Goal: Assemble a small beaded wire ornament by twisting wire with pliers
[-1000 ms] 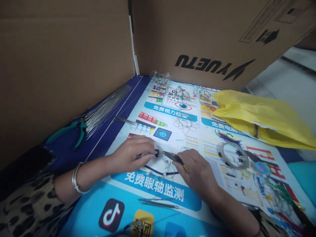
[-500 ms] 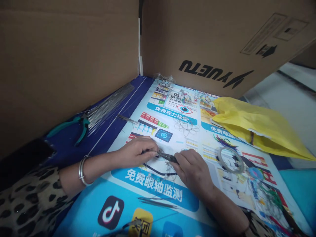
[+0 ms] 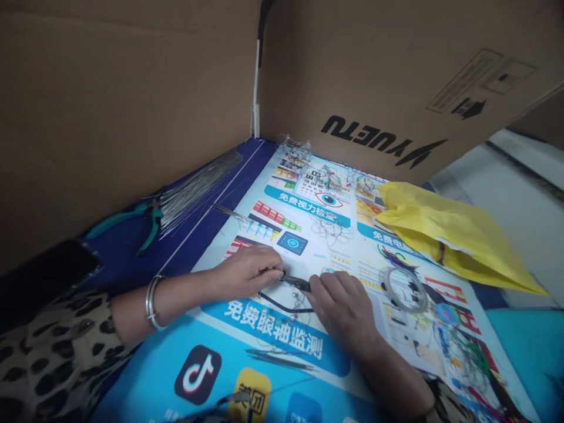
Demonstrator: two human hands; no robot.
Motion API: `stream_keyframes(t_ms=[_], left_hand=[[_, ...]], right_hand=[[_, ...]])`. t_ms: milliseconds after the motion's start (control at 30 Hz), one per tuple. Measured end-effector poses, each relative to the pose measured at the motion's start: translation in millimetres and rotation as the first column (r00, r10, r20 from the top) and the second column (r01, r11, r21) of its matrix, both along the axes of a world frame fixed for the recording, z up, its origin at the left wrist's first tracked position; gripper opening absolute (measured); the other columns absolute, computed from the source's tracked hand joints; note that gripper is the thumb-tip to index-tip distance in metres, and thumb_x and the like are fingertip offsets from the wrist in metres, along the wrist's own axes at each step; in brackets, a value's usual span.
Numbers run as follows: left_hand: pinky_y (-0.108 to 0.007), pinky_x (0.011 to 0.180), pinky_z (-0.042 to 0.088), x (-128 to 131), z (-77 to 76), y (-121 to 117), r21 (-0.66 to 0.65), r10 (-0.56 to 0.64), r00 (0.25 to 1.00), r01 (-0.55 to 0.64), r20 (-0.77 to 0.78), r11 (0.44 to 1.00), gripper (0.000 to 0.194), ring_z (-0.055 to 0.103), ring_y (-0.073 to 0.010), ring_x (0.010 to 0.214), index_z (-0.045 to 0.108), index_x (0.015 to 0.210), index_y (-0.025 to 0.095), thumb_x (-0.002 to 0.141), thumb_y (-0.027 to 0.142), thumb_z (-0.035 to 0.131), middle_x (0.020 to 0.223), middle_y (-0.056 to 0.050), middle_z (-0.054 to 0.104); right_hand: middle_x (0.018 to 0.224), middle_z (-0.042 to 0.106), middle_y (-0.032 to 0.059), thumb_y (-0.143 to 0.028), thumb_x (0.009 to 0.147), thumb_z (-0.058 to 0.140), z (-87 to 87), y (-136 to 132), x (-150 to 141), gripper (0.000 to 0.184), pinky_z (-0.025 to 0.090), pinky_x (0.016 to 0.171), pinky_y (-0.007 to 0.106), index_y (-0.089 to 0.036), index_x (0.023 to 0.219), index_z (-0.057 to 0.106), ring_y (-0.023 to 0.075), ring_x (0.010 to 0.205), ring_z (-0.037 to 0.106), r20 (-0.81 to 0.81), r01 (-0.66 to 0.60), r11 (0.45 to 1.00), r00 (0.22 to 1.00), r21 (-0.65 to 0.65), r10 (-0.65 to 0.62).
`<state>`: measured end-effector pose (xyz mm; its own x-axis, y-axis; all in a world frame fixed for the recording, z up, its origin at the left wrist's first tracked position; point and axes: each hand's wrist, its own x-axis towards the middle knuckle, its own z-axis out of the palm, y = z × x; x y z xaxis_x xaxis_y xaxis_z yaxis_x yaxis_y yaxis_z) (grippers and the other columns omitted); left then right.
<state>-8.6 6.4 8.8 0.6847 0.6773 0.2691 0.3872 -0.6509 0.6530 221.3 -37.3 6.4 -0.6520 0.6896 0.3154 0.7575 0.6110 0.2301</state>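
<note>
My right hand (image 3: pixel 341 305) is wrapped round a pair of dark long-nosed pliers (image 3: pixel 297 284), jaws pointing left. Thumb and forefinger of my left hand (image 3: pixel 251 270) pinch together right at the tips of those jaws. From there a thin beaded wire (image 3: pixel 292 317) with small pale beads hangs in loops below, over the printed sheet. The exact spot where wire, fingers and jaws meet is too small to make out.
Teal-handled pliers (image 3: pixel 150 223) and a bundle of straight wires (image 3: pixel 198 185) lie at left. Short dark wires (image 3: pixel 279 359) lie in front. A tape roll (image 3: pixel 406 290), tangled coloured wires (image 3: pixel 476 358) and a yellow bag (image 3: pixel 458 235) are at right. Cardboard walls (image 3: pixel 352 70) stand behind.
The view has shifted slightly. My right hand has rolled a little round the pliers, and less of their handle end shows. My left hand keeps its pinch.
</note>
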Motion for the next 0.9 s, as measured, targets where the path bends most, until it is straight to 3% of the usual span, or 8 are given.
stream_keyframes(t_ms=[167, 300, 567, 900], left_hand=[[-0.025, 0.07, 0.04, 0, -1.0, 0, -0.001, -0.024, 1.0, 0.024, -0.01, 1.0, 0.018, 0.05, -0.0135, 0.073, 0.053, 0.078, 0.015, 0.09, 0.019, 0.041, 0.075, -0.002, 0.056], [-0.026, 0.071, 0.04, -1, -1.9, 0, -0.009, -0.032, 0.999, 0.032, -0.017, 0.999, 0.018, 0.05, -0.0138, 0.075, 0.053, 0.079, 0.015, 0.091, 0.021, 0.04, 0.077, -0.002, 0.056], [-0.026, 0.071, 0.04, 0, -2.6, -1, -0.026, 0.004, 1.0, -0.005, -0.029, 1.0, 0.018, 0.051, -0.0144, 0.077, 0.054, 0.081, 0.015, 0.091, 0.021, 0.041, 0.079, -0.003, 0.058], [-0.026, 0.068, 0.04, 0, -2.8, -3, -0.005, 0.025, 0.999, -0.025, -0.042, 1.0, 0.019, 0.051, -0.0145, 0.075, 0.054, 0.08, 0.015, 0.091, 0.021, 0.04, 0.077, -0.003, 0.057]], right_hand=[[0.084, 0.06, 0.0063, -0.014, 0.082, 0.054, 2.3, -6, 2, 0.018, 0.03, 0.065, 0.035, -0.014, 0.1, 0.058, 0.0206, 0.078, 0.045, 0.118, -0.045, 0.996, 0.992, 0.081, 0.035], [0.084, 0.06, 0.0054, -0.016, 0.083, 0.055, -0.9, -5, 2, 0.017, 0.03, 0.066, 0.035, -0.015, 0.099, 0.058, 0.0199, 0.078, 0.045, 0.101, -0.052, 0.994, 0.994, 0.092, 0.042], [0.076, 0.058, 0.0028, -0.032, 0.085, 0.055, -4.2, 0, -3, 0.014, 0.029, 0.065, 0.033, -0.018, 0.09, 0.057, 0.0185, 0.074, 0.043, -0.049, -0.008, 0.999, 0.999, -0.045, 0.006], [0.072, 0.057, 0.0026, -0.028, 0.084, 0.055, 0.6, -1, -8, 0.011, 0.029, 0.064, 0.032, -0.019, 0.08, 0.057, 0.0189, 0.071, 0.043, -0.111, -0.007, 0.99, 0.994, -0.14, -0.009]])
